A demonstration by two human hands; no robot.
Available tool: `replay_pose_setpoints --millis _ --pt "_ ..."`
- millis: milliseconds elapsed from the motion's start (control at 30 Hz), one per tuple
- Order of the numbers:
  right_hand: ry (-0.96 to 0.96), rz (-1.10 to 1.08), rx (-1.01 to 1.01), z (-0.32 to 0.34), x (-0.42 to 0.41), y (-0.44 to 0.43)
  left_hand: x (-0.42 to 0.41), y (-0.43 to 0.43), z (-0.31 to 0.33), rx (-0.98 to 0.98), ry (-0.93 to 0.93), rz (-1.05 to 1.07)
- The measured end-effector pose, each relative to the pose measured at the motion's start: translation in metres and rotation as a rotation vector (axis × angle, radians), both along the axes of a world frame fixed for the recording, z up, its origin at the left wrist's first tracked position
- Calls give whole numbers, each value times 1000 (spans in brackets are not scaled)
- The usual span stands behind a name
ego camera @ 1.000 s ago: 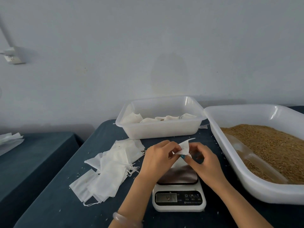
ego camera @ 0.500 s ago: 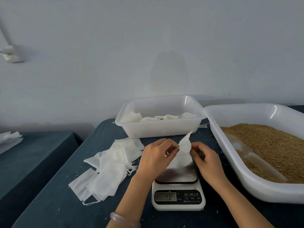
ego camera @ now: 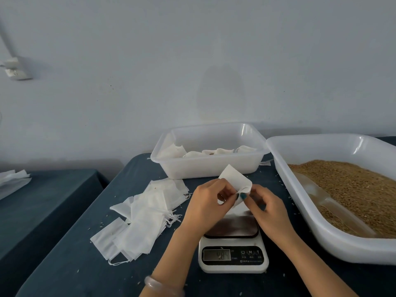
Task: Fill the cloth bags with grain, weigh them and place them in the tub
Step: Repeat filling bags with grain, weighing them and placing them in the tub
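Both hands meet just above the kitchen scale [ego camera: 233, 264], and between them is one empty cloth bag [ego camera: 234, 180]: the left hand [ego camera: 211, 203] pinches its near edge from the left, the right hand [ego camera: 269, 211] pinches the same edge from the right, thumb and fingertips closed on the fabric, apparently working the mouth apart. The bag's free end stands up and away from the person, toward the small tub [ego camera: 205, 168], where filled bags [ego camera: 218, 151] already lie. The next move turns on the grain [ego camera: 360, 189]. It sits in the large tub [ego camera: 334, 243] to the right of the grip, so the right hand is much the nearer one. A clear scoop [ego camera: 327, 204] lies half buried there, its long axis running along the tub's near wall from far-left to near-right. I judge the right hand would have to let go to reach it while the left keeps the mouth open. The pile of empty bags [ego camera: 145, 217] lies on the left. The scale's display [ego camera: 216, 254] shows digits, perhaps 484, though they are too blurred to trust; beside it a power symbol, M and T can be read.
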State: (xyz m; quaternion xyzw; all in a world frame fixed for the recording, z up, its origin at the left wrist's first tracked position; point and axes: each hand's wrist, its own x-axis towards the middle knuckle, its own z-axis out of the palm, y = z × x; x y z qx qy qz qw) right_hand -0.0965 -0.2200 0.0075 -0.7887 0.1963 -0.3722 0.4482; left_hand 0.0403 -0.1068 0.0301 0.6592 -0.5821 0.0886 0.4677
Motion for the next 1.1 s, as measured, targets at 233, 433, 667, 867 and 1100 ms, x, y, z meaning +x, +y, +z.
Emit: replay_pose_setpoints --millis 233,433,667,867,1100 --pt "-23 18 28 -2 1 3 -2 0 -2 23 -37 -47" --pt "-22 64 27 0 -1 4 -3 -1 -2 23 -33 -26" --pt "-18 123 53 0 1 7 -3 0 -2 61 -40 -26" --pt "3 105 4 -2 1 4 -6 -1 -1 18 -33 -30" --pt "15 88 -31 -4 2 3 -9 1 3 -38 -54 111"
